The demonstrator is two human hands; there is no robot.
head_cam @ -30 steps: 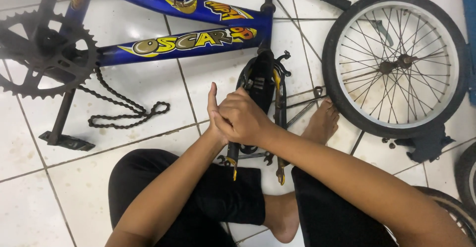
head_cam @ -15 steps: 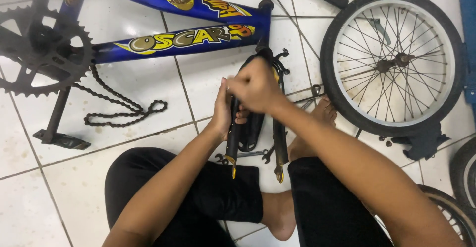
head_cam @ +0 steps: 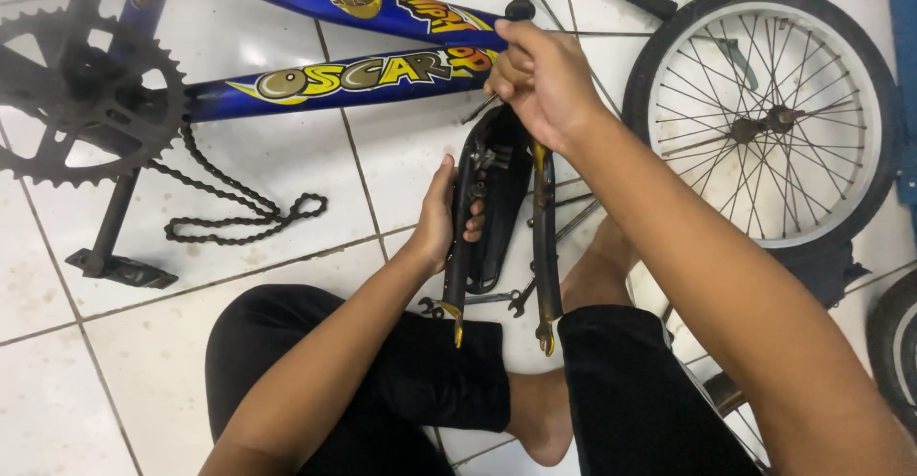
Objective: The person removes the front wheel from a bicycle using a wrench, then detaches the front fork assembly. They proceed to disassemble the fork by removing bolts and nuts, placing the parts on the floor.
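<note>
Hands (head_cam: 444, 218) grip black fork (head_cam: 546, 247) (yellow-lettered blue frame (head_cam: 315, 80) beside).

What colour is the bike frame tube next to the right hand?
Blue, with yellow and red graphics on the frame tube, seen in the head view beside the right hand.

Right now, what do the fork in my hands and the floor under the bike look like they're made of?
The fork: probably painted steel, black with worn yellowish tips, thin rigid blades. Left hand grips one blade, right hand the top. The floor: glazed ceramic tile by the look, glossy white with grout lines and light reflections.
</note>
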